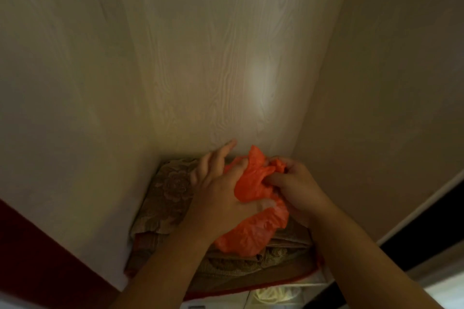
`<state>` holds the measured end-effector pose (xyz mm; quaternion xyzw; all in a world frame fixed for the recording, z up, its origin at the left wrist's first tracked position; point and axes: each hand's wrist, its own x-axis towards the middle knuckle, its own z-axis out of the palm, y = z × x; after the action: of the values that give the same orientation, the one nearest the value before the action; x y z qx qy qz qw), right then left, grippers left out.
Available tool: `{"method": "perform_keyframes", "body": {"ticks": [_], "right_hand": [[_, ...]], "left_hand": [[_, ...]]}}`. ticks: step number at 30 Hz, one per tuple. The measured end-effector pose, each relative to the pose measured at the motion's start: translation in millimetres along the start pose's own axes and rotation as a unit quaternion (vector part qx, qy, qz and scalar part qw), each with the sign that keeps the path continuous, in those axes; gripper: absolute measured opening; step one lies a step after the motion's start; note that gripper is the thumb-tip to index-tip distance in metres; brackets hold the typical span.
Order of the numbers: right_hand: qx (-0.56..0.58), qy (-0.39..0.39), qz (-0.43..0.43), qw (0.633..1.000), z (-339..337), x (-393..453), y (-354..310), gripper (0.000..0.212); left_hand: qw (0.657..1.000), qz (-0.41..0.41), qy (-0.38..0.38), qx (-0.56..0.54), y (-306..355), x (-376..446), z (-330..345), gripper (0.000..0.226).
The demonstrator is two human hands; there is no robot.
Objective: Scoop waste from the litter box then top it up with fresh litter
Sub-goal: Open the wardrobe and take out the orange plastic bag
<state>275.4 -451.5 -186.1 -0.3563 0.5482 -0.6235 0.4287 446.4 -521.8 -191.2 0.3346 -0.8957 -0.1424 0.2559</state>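
Head view
Bag: a crumpled orange plastic bag (253,211) lies on folded patterned cloth (168,190), near the wood-grain panel (200,57).
Left hand (221,190): thumb hooked into the bag, fingers reaching far.
Right hand (296,188): fingers curled, pinching the bag's right edge.

Place: a home, in a dim storage corner.
Walls: pale wood-grain panel (213,57) meeting a plain beige wall (389,83).
Stored goods: folded floral-patterned fabric (170,190) stacked in the corner.
Edge: dark sliding-door frame (426,228) at right.
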Motion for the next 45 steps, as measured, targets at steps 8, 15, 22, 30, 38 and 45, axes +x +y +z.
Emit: {"method": "perform_keyframes", "body": {"ticks": [8, 15, 22, 30, 38, 45], "right_hand": [[0.036, -0.157, 0.092, 0.983, 20.5, -12.5, 10.2, 0.020], [-0.323, 0.015, -0.153, 0.934, 21.3, 1.4, 27.7, 0.006], [-0.274, -0.108, -0.102, 0.950, 27.5, -7.8, 39.5, 0.021], [-0.275, -0.078, -0.015, 0.958, 6.1, -4.1, 64.8, 0.030], [-0.403, -0.028, 0.135, 0.905, -41.6, 34.4, 138.8, 0.039], [-0.485, -0.083, 0.237, 0.838, -52.1, 77.6, 182.5, 0.065]], "left_hand": [[0.972, 0.037, 0.022, -0.232, -16.8, -6.0, 18.6, 0.078], [0.991, -0.008, 0.016, -0.134, -32.4, -3.3, 18.6, 0.062], [0.982, 0.025, -0.084, -0.168, -35.1, 1.7, 25.4, 0.080], [0.996, -0.046, -0.039, -0.061, -61.7, 9.3, 50.3, 0.008], [0.992, -0.122, -0.026, -0.025, -92.4, 15.4, 62.2, 0.027], [0.992, -0.122, -0.020, -0.015, -109.7, 22.1, 78.6, 0.028]]}}
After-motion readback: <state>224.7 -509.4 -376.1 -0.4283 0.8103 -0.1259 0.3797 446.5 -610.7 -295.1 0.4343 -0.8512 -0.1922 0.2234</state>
